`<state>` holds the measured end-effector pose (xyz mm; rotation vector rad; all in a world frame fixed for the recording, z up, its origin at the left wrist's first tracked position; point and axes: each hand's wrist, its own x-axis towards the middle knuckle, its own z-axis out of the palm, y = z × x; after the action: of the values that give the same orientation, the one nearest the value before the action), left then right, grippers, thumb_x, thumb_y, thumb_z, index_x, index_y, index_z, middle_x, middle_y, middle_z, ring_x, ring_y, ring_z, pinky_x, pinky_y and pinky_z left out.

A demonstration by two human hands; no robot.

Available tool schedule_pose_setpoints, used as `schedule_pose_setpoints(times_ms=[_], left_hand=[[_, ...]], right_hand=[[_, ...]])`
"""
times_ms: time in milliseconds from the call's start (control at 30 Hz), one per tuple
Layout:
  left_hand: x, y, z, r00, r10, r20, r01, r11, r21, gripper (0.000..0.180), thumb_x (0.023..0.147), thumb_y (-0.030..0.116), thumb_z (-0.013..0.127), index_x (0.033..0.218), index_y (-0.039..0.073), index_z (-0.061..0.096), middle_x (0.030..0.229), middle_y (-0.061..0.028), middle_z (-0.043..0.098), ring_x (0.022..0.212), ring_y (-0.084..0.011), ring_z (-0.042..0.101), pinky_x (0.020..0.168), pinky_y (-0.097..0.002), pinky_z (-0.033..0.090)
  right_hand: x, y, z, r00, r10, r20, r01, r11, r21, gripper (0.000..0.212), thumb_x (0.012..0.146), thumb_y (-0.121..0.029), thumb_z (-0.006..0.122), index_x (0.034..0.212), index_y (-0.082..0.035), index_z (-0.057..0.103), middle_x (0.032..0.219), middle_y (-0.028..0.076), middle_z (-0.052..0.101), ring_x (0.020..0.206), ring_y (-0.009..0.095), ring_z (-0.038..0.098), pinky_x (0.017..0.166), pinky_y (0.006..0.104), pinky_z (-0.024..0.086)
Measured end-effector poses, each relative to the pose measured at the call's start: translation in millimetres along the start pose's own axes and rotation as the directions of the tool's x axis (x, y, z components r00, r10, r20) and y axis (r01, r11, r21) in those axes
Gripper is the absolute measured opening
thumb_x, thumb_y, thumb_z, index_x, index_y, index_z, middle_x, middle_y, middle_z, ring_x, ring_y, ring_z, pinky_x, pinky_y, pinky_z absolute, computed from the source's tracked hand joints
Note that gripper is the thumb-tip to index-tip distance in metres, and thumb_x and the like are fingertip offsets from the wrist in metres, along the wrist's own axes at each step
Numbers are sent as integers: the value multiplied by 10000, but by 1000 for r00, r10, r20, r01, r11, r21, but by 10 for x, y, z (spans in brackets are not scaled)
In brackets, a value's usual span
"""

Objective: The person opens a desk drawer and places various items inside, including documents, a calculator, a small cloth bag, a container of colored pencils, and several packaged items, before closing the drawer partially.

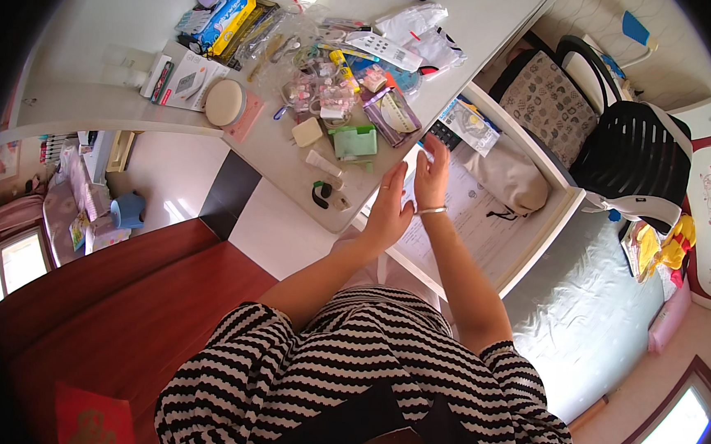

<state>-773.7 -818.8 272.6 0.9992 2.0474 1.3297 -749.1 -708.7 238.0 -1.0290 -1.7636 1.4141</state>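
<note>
My left hand and my right hand are raised close together over the near left side of an open white drawer. Fingers on both hands are stretched out, and I see nothing held in either. A bracelet circles my right wrist. Inside the drawer are printed papers, a beige pouch, a white and blue box and a dark keypad, partly hidden. On the desk beside my left hand are a white tube, a small black item and a light green box.
Loose small goods, a yellow stick, a purple packet and a white remote crowd the desk. A round white case stands left. Right of the drawer are a black chair and a bed.
</note>
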Motion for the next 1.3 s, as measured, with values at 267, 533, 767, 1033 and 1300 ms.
schedule_pose_setpoints(times_ms=[267, 533, 767, 1033, 1300], left_hand=[[382, 17, -20, 949, -314, -34, 263, 845, -465, 686, 817, -24, 498, 1417, 4, 166, 1448, -160, 243, 1348, -268, 250, 1013, -319, 337], [545, 208, -113, 863, -504, 16, 381, 631, -675, 476, 887, 100, 502, 1314, 10, 314, 1229, -99, 438, 1098, -179, 461, 901, -289, 401], [591, 135, -11, 863, -500, 80, 434, 649, -625, 236, 916, 143, 502, 1114, 15, 481, 944, -55, 577, 728, -120, 561, 688, -270, 465], [530, 686, 11, 957, -278, 80, 254, 680, -687, 243, 900, 191, 551, 1091, 43, 531, 997, -13, 594, 872, -71, 545, 770, -257, 428], [423, 984, 146, 929, -348, 129, 339, 653, -678, 228, 872, 215, 596, 1033, 61, 548, 884, 12, 604, 712, -36, 523, 573, -217, 390]], right_hand=[[538, -328, 104, 946, -167, 278, 301, 776, -555, 593, 694, -127, 675, 1253, -139, 479, 1112, 132, 513, 1056, 321, 491, 891, 413, 421], [621, -191, -112, 876, -348, 333, 480, 690, -542, 455, 742, -127, 634, 1187, -108, 542, 949, 107, 584, 889, 300, 556, 806, 389, 454], [411, -166, -596, 994, -86, 73, 101, 970, -221, 147, 872, -98, 522, 884, 26, 599, 744, 115, 600, 668, 277, 539, 622, 318, 441], [174, -601, -917, 995, 94, -32, -76, 929, 362, 235, 939, -143, 489, 926, 57, 612, 721, -2, 588, 679, 60, 471, 620, 225, 408], [-83, -878, -1219, 999, 47, 21, -51, 827, 560, 237, 947, -141, 476, 1061, 26, 601, 1000, 39, 596, 927, 89, 502, 834, 229, 398]])
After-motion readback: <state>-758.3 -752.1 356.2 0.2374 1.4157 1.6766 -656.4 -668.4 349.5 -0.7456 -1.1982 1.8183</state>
